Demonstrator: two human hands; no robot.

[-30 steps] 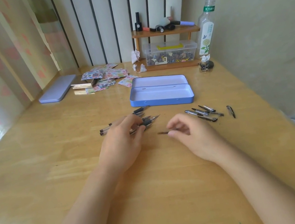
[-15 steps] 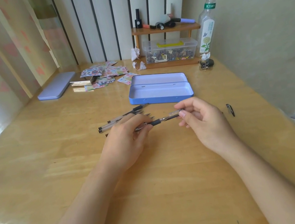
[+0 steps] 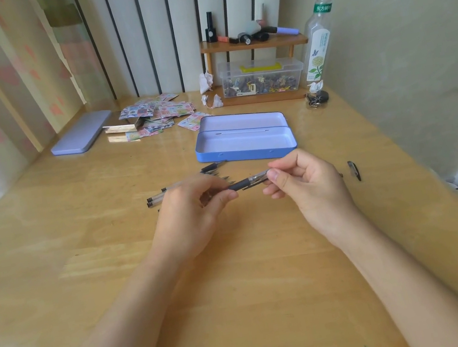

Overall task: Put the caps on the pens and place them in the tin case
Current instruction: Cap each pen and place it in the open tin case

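Holding: your left hand (image 3: pixel 190 219) and right hand (image 3: pixel 312 186) share one pen (image 3: pixel 246 182) just above the surface (image 3: pixel 241 292).
Left hand: fingers curled, pinching the pen's barrel end from the 9 o'clock side.
Right hand: thumb and forefinger pressed on the clear cap (image 3: pixel 260 174) at the pen's 3 o'clock end; you cannot tell if the cap is fully seated.
Loose pens: several uncapped pens (image 3: pixel 162 197) lie on the surface behind your left hand, tips toward 3 o'clock, partly hidden by your fingers.
Spare cap: one dark loose cap (image 3: pixel 354 170) lies alone at 3 o'clock of your right hand, well apart from it.
Tin case: the blue tin case (image 3: pixel 245 152) sits open at 12 o'clock of your hands, near the pens, nothing inside it.
Far edge: a second closed tin (image 3: pixel 80 133) at 10 o'clock, patterned paper squares (image 3: pixel 157 114) beside it, a clear bottle (image 3: pixel 318 43) at 1 o'clock.
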